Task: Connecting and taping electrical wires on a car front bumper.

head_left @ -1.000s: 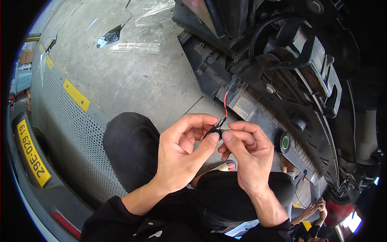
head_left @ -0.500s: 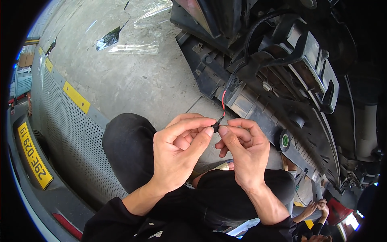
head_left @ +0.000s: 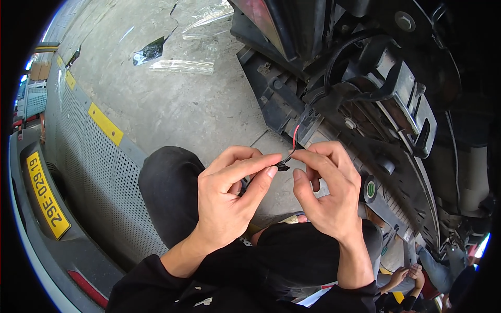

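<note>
My left hand (head_left: 224, 201) pinches a thin wire wrapped in black tape (head_left: 283, 167) between thumb and forefinger. Its dark end pokes out past the fingertips. From there a red wire (head_left: 296, 135) and a dark one run up toward the car's underside. Beside it, my right hand (head_left: 331, 195) has its thumb spread away from the fingers. The right forefinger's tip is at the wire just above the taped part; whether it touches cannot be made out. Close to my right hand, a black tape roll with a green core (head_left: 370, 189) rests against the dark plastic panel.
Black car body parts with a bracket (head_left: 407, 99) fill the right side. Clear plastic film (head_left: 182, 67) and a dark shard (head_left: 150, 51) lie on the concrete. At left are a perforated metal strip (head_left: 115, 167) and a car bumper (head_left: 86, 255). Another person's hands (head_left: 407, 275) show at lower right.
My right thumb has come away from the taped wire and the right fingers have opened, shifting right. My left hand keeps its pinch. The whole view has shifted slightly.
</note>
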Available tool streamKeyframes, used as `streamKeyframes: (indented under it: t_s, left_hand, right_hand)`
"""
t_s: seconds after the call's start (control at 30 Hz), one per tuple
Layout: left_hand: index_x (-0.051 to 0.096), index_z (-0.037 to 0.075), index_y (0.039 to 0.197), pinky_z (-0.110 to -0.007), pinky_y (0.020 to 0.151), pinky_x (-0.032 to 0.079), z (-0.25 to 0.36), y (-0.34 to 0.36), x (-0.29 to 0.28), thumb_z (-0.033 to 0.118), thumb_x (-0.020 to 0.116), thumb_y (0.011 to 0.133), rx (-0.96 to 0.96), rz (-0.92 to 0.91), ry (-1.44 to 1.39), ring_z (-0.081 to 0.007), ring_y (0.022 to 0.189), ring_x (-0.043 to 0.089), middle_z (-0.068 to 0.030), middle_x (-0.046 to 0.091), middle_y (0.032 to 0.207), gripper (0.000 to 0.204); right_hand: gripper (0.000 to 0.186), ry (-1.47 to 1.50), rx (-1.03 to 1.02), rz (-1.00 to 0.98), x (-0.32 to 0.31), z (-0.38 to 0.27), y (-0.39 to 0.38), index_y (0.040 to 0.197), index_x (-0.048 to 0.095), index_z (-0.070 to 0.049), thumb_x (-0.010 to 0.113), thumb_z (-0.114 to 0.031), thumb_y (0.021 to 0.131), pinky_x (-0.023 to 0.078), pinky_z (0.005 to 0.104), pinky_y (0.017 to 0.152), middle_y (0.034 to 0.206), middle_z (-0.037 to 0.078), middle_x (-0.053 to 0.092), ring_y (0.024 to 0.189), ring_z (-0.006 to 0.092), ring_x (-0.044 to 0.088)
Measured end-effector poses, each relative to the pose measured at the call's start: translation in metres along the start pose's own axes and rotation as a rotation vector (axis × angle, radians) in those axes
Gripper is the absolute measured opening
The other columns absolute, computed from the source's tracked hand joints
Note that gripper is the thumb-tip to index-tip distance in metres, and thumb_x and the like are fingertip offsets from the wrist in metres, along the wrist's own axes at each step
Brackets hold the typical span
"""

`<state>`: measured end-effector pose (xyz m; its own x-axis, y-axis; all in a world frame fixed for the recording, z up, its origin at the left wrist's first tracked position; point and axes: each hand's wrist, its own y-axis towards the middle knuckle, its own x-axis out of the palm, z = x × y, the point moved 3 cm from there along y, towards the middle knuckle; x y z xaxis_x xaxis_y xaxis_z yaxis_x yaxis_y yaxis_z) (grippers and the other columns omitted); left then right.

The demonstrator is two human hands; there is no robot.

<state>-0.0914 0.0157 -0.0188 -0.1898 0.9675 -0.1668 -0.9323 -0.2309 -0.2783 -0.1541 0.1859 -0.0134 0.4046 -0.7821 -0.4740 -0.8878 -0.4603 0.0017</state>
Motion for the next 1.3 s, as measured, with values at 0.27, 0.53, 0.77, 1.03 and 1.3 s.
streamKeyframes:
  t_s: [0.27, 0.53, 0.77, 1.03, 1.3]
  left_hand:
    - [0.071, 0.004, 0.116, -0.029, 0.069, 0.057, 0.000, 0.006, -0.008, -0.003, 0.078, 0.082, 0.216, 0.040, 0.178, -0.0192, 0.076, 0.070, -0.0091, 0.072, 0.091, 0.034]
    - [0.071, 0.005, 0.106, -0.028, 0.064, 0.055, 0.001, 0.003, -0.015, 0.001, 0.082, 0.079, 0.200, 0.081, 0.147, -0.0178, 0.075, 0.070, -0.0061, 0.074, 0.088, 0.029]
    - [0.070, 0.004, 0.098, -0.028, 0.063, 0.056, 0.006, 0.002, -0.013, -0.002, 0.083, 0.076, 0.379, 0.142, 0.267, -0.0199, 0.077, 0.071, -0.0057, 0.074, 0.088, 0.026]
    - [0.070, 0.000, 0.097, -0.029, 0.067, 0.057, 0.010, -0.001, -0.007, -0.008, 0.084, 0.073, 0.528, 0.119, 0.286, -0.0186, 0.077, 0.071, -0.0114, 0.073, 0.087, 0.029]
    - [0.065, 0.001, 0.100, -0.025, 0.068, 0.058, 0.004, -0.009, -0.004, -0.006, 0.085, 0.075, 0.344, 0.151, 0.195, -0.0150, 0.077, 0.073, -0.0102, 0.075, 0.085, 0.033]
  right_hand:
    - [0.038, -0.109, -0.289, -0.084, 0.000, -0.010, 0.021, 0.111, 0.072, -0.004, 0.079, 0.000, 0.074, 0.054, 0.0316, 0.060, 0.105, 0.009, 0.063, 0.071, 0.0205, 0.064]
    - [0.035, -0.311, -0.521, -0.028, 0.003, -0.006, 0.021, 0.103, 0.071, -0.004, 0.082, -0.003, 0.070, 0.053, 0.0316, 0.058, 0.089, 0.005, 0.063, 0.067, 0.0200, 0.064]
    - [0.049, -0.124, -0.174, -0.069, 0.010, -0.010, 0.017, 0.119, 0.060, -0.001, 0.079, 0.001, 0.074, 0.051, 0.0289, 0.052, 0.090, 0.007, 0.069, 0.058, 0.0151, 0.063]
    - [0.050, 0.375, 0.400, -0.168, 0.003, -0.010, 0.017, 0.129, 0.045, 0.004, 0.072, -0.001, 0.087, 0.047, 0.0226, 0.049, 0.089, 0.009, 0.073, 0.058, 0.0052, 0.062]
    - [0.049, 0.559, 0.580, -0.025, 0.010, -0.012, 0.017, 0.128, 0.044, 0.007, 0.072, 0.000, 0.089, 0.047, 0.0202, 0.049, 0.087, 0.011, 0.073, 0.061, 0.0052, 0.062]
